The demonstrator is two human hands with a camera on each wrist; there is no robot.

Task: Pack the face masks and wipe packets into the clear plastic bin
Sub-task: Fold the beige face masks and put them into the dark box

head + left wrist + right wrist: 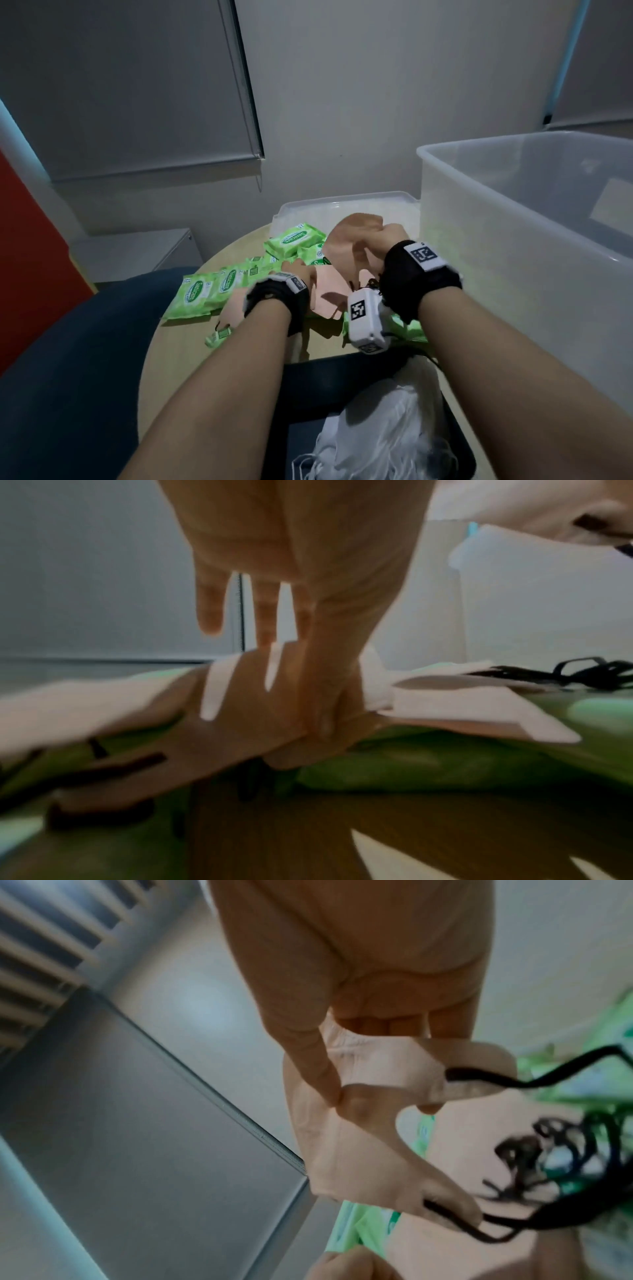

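Observation:
My right hand (385, 240) is raised over the pile and pinches a bunch of peach face masks (352, 236); in the right wrist view the thumb and fingers (334, 1091) clamp the masks (356, 1153), whose black ear loops (582, 1139) dangle. My left hand (301, 272) is low on the table, thumb and fingers (325, 718) pinching another peach mask (240, 723) that lies over the green wipe packets (411, 764). More peach masks (329, 291) and several wipe packets (294, 238) are heaped mid-table. The clear plastic bin (479, 192) stands at the right.
The bin's clear lid (342, 205) lies flat behind the pile. A dark tray (308, 377) near me holds a bundle of white masks (387, 428). A blue chair (68, 377) is at my left, beside the round wooden table (239, 359).

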